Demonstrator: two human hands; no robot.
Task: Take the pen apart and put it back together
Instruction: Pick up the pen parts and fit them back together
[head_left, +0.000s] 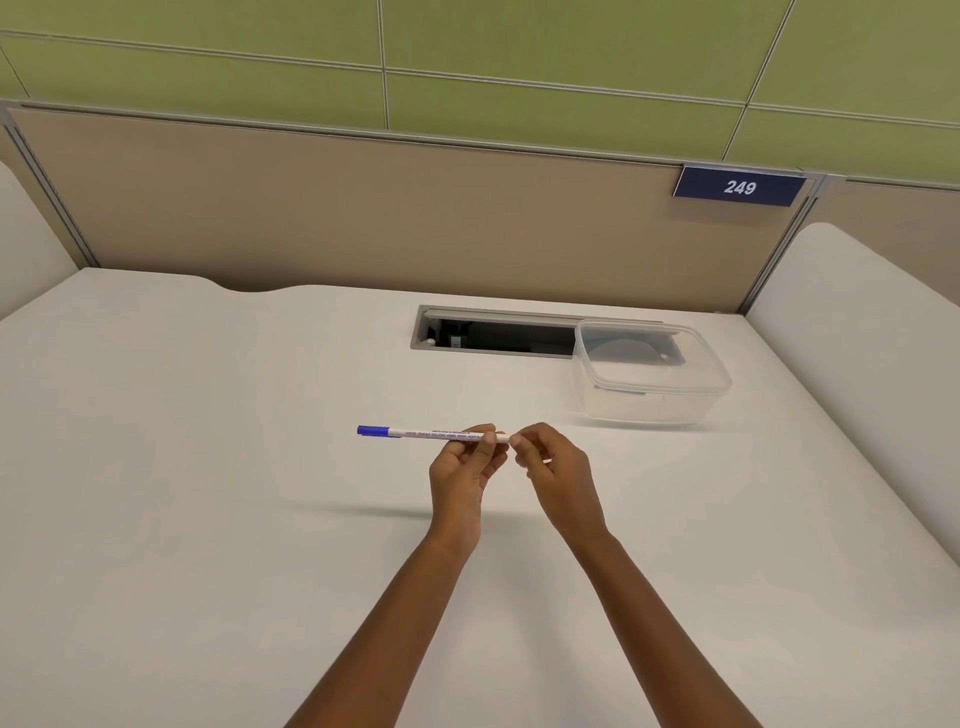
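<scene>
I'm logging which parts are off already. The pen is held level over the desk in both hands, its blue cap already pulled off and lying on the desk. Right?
Not quite. The head view shows the blue cap still on the pen, at its left end. The rest holds: the left hand and right hand hold it level over the desk.

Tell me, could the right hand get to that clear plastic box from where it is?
Probably yes. The right hand is pinching the pen at its white end, but only bare table lies between it and the clear box.
</scene>
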